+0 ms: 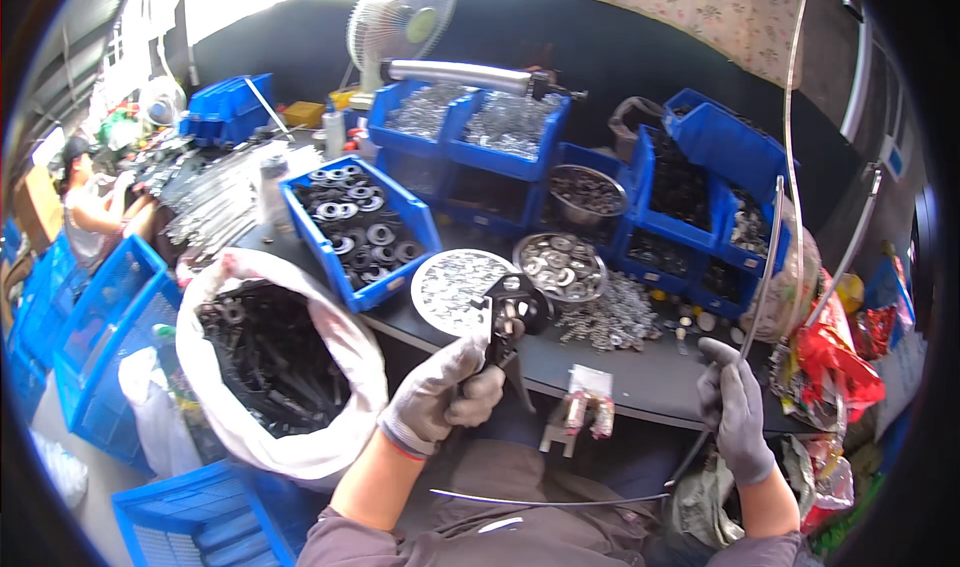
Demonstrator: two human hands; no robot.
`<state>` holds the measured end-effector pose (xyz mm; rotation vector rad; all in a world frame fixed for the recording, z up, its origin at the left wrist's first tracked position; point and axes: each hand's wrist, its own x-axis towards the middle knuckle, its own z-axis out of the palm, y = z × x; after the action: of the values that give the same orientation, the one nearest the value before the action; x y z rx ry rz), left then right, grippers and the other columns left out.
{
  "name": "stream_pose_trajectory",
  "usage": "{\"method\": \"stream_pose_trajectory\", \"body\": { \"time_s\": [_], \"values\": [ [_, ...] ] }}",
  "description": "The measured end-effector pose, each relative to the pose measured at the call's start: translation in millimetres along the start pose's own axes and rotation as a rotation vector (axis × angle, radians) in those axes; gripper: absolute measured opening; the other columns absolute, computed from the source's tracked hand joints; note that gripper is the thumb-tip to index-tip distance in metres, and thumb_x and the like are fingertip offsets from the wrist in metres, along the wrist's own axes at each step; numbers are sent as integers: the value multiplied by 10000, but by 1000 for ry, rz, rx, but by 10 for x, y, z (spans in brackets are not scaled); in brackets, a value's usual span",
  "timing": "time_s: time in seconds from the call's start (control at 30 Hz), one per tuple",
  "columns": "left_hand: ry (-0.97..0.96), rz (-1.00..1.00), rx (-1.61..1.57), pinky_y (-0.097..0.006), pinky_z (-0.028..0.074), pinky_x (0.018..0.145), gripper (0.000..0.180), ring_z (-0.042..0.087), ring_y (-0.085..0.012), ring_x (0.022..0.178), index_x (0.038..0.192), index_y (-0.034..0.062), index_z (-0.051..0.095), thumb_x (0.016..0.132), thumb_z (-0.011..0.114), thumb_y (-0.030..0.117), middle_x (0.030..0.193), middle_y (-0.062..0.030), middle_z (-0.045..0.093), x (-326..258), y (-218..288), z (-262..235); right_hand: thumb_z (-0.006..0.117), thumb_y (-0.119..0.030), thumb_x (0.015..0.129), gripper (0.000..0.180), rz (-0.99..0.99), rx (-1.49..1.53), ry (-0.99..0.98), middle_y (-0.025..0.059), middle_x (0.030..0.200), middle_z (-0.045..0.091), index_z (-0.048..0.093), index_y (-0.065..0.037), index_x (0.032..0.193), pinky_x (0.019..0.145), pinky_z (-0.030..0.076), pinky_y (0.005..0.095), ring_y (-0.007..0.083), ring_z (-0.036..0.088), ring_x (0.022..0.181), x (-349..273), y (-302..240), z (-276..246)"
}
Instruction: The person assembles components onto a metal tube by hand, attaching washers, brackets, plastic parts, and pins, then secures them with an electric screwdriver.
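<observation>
My left hand (445,392), in a grey glove, is closed around a black and silver metal mechanism (512,312) with a round black part, held up in front of the bench edge. Farther right, my gloved right hand (735,407) is raised with its fingers stretched upward, and nothing shows in its palm. A long thin metal rod (766,277) runs down close behind it; whether the hand touches the rod I cannot tell. A white round tray of small metal parts (425,312) and a steel bowl of washers (603,289) sit just beyond the mechanism.
Blue bins of parts (430,242) line the bench (630,392). A white sack (365,352) of black strips stands left. A small metal fixture (558,435) juts from the front edge. A fan (400,27) stands behind; another person (95,202) sits far left.
</observation>
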<state>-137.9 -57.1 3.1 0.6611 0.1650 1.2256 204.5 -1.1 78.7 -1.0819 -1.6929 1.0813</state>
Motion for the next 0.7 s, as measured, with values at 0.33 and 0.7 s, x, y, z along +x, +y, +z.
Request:
{"method": "stream_pose_trajectory", "body": {
  "time_s": [0.33,0.7],
  "values": [
    [-145,-49,-244,-178,234,391,787,342,-16,427,1466,116,261,882,667,453,619,52,384,-381,12,113,636,-173,857,194,-181,-435,-265,48,661,619,726,-4,823,583,422,266,111,542,635,327,252,36],
    [-122,-314,-98,-177,224,385,783,329,-30,419,1431,7,293,865,684,381,589,20,396,-121,-199,198,718,-135,776,490,147,-109,-515,65,900,667,594,31,1220,674,501,241,77,619,776,719,-559,585]
  ]
}}
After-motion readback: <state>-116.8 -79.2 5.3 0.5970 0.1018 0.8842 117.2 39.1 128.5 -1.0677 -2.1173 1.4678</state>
